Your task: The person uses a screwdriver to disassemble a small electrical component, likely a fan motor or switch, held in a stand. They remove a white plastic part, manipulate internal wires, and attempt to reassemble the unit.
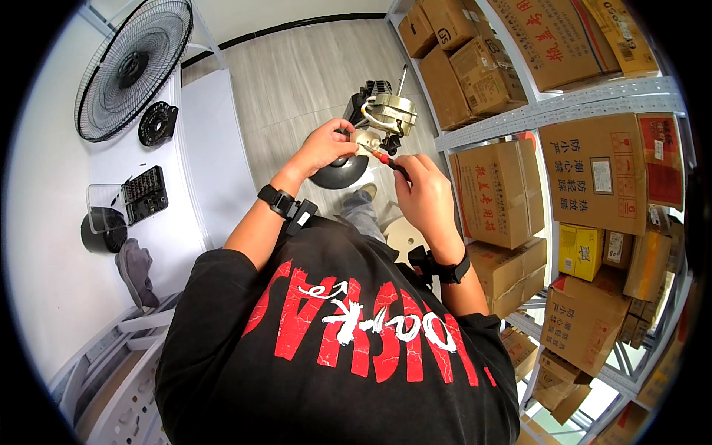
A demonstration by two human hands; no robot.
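Observation:
My right hand (423,185) is closed round a red-and-black screwdriver (383,159), its shaft reaching up-left to a cream plastic piece (366,138). My left hand (322,148) has curled fingers at the left of that piece; the fingertips grip or rest on it. Just beyond, a metal motor (391,111) with an upright shaft, white wires and a black housing stands above a round black base (335,174). How these parts join is partly hidden by my hands.
A white shelf (208,141) on the left holds a fan grille (133,70), black round parts, an open tool case (141,193) and grey gloves (133,271). Racks of cardboard boxes (493,193) line the right. A cream stool (402,236) is below me.

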